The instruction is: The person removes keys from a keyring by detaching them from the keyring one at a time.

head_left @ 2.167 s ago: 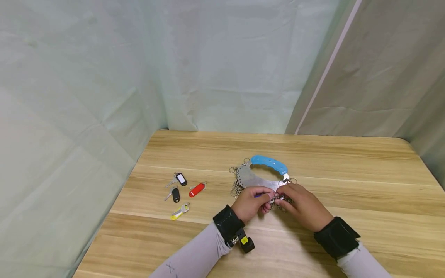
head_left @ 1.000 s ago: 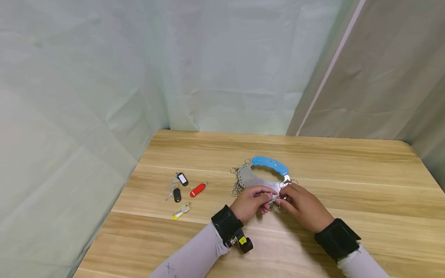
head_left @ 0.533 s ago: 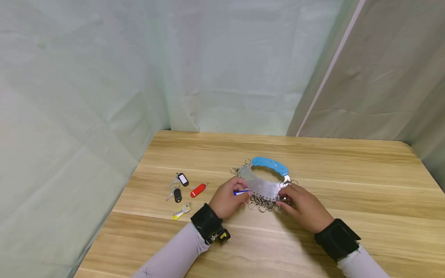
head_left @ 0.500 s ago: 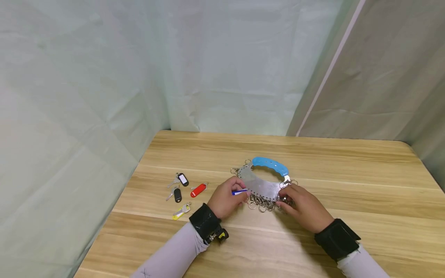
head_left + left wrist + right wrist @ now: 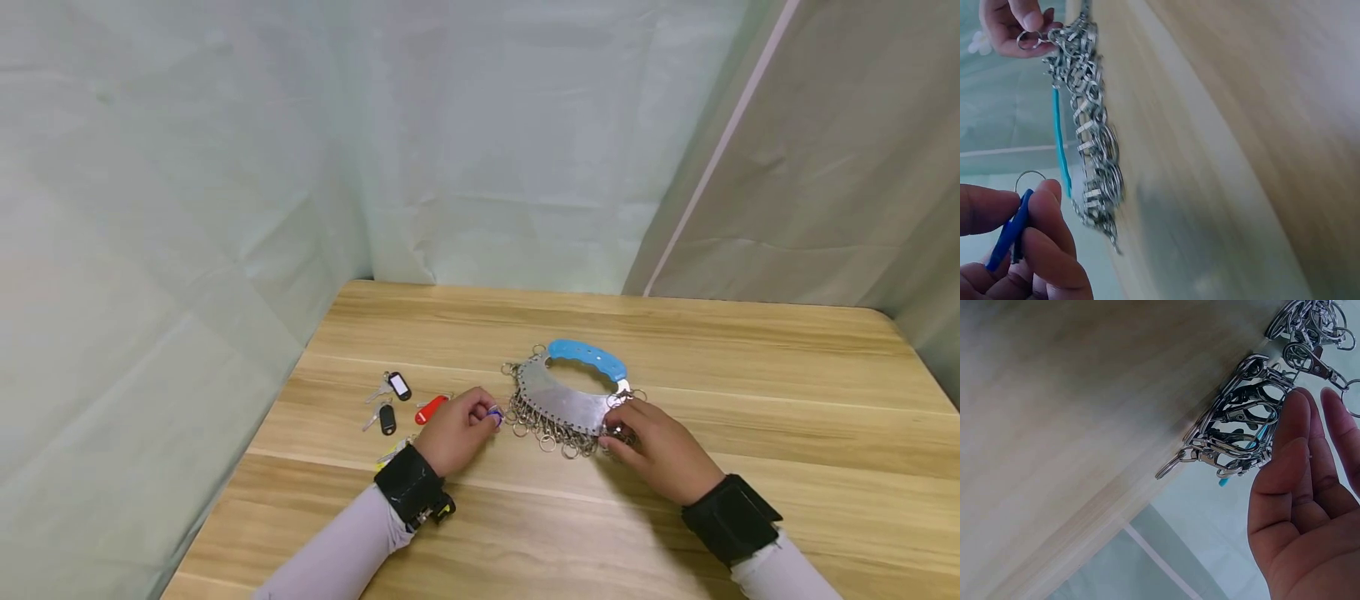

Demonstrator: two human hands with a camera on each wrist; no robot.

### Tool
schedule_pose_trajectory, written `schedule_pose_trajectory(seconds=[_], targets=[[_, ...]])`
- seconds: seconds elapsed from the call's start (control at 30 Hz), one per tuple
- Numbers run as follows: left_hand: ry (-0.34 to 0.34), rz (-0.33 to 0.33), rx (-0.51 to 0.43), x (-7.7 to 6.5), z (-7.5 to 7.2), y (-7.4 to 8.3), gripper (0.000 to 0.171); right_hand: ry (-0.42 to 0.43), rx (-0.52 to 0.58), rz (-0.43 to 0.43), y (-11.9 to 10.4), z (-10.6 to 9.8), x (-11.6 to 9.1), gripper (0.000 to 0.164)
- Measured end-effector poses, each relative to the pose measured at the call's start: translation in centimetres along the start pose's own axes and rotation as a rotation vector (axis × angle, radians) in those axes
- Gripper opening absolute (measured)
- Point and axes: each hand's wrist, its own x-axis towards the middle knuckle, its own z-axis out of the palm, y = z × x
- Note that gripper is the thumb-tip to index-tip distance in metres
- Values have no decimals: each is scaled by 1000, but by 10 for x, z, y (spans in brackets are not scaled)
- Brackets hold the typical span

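My left hand (image 5: 456, 432) pinches a blue key tag (image 5: 1011, 231) between thumb and fingers, left of the key holder. A thin metal ring (image 5: 1030, 172) sticks up from the tag. On the table lies the key holder, a curved metal plate (image 5: 566, 402) with a blue grip (image 5: 587, 357). Several snap clips with split rings (image 5: 1235, 419) hang along its edge. At the plate's right end is my right hand (image 5: 654, 446), its fingers loosely extended beside the clips. Whether those fingertips touch a clip, I cannot tell.
Left of my left hand lie tagged keys: a red tag (image 5: 430, 410), a black tag with white label (image 5: 400, 385), a plain black tag (image 5: 387, 418) and a yellow one (image 5: 384, 461), partly covered by my wrist. The wooden table (image 5: 787, 400) meets hanging fabric behind.
My left hand has moved left, away from the key holder's lower edge, with the blue key tag in its fingers. The right hand stays near the plate's right end.
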Motion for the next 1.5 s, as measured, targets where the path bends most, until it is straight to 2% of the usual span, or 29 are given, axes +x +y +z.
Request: schedule_pose_trajectory(seconds=[0.3, 0.63, 0.87, 1.17, 1.5], targets=[[55, 34, 241, -12, -13, -12, 6, 3, 4, -8, 1, 1, 0, 21], [31, -27, 338, -23, -14, -24, 9, 8, -1, -40, 0, 2, 0, 24], [-40, -42, 391, -26, -19, -27, 11, 5, -14, -63, 0, 2, 0, 28], [19, -72, 531, -25, -23, -29, 15, -5, -7, -46, -2, 1, -1, 28], [16, -106, 572, -26, -23, -29, 21, -3, -11, -74, -1, 1, 0, 28]])
